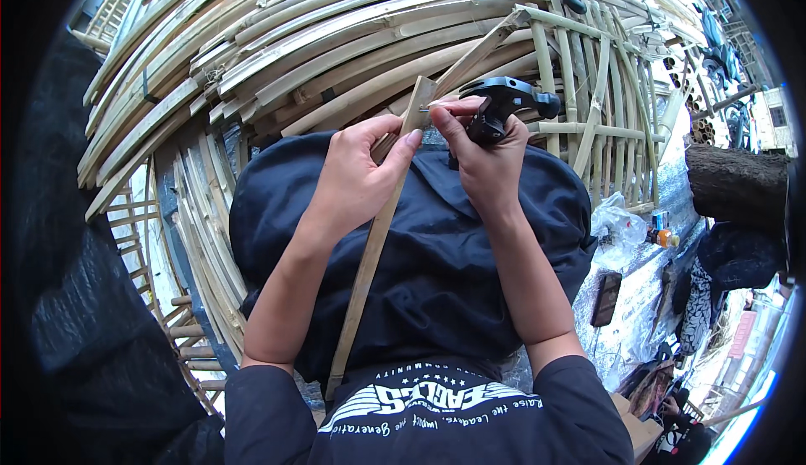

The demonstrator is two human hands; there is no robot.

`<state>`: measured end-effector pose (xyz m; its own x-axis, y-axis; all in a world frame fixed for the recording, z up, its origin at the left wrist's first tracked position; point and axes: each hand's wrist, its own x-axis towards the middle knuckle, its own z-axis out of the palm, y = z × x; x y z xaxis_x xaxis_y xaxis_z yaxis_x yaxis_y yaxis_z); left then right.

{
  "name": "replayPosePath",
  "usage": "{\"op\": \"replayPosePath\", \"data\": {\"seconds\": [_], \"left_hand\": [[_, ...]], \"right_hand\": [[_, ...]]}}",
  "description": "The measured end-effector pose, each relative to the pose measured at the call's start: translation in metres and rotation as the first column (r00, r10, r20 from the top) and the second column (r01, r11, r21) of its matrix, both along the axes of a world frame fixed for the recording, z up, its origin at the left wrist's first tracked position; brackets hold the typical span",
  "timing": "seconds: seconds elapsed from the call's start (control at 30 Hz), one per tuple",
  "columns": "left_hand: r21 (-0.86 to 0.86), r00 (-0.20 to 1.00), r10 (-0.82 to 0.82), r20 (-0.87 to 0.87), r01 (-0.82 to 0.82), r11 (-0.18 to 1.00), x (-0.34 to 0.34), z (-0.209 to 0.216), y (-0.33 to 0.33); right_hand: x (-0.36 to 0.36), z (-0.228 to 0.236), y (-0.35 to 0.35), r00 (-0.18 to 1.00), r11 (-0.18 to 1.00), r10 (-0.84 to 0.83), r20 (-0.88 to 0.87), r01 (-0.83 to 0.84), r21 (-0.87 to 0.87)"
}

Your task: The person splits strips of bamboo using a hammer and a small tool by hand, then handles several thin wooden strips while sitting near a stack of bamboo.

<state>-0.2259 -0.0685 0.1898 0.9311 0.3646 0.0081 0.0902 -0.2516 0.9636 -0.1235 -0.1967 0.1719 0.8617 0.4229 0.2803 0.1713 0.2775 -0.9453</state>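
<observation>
A long flat bamboo strip (374,247) slants up from my shirt across my lap. My left hand (353,171) pinches it near its upper end, thumb on the face. Another bamboo strip (480,55) crosses behind that end and runs up to the right; whether the two are joined I cannot tell. My right hand (491,163) is wrapped round a black claw hammer (512,96), its head above my knuckles. The thumb and forefinger of that hand also pinch what looks like a thin nail (426,109) against the strip's edge.
Stacked split bamboo (336,37) fills the far side. A bamboo lattice frame (579,104) stands at right. Beside my right leg lie a phone (606,299), a plastic bag (617,226) and an orange-capped bottle (665,238). A dark log (737,184) lies further right.
</observation>
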Motion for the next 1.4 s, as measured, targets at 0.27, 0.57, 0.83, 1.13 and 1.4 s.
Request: {"op": "replayPosePath", "data": {"seconds": [0.27,0.57,0.83,1.13,1.4], "left_hand": [[0.013,0.999,0.038,-0.005,-0.038,0.999,0.001,0.0,-0.003],[0.047,1.0,-0.003,0.0,0.003,0.999,0.002,-0.005,-0.003],[0.05,1.0,0.0,-0.022,0.001,0.999,0.003,-0.004,-0.003],[0.052,0.999,0.0,-0.039,0.002,0.999,0.003,-0.005,-0.002],[0.097,0.999,-0.004,-0.053,0.009,0.995,0.005,-0.009,-0.002]], "right_hand": [[0.003,-0.007,0.0,0.999,0.999,-0.039,-0.037,0.04,0.009],[0.004,-0.01,-0.002,0.998,0.999,-0.047,-0.039,0.048,0.012],[0.007,-0.011,-0.006,0.992,1.0,-0.028,-0.121,0.028,0.003],[0.004,-0.011,-0.003,0.998,0.999,-0.045,-0.041,0.046,0.012],[0.006,-0.017,-0.002,0.998,0.999,-0.045,-0.047,0.046,0.027]]}}
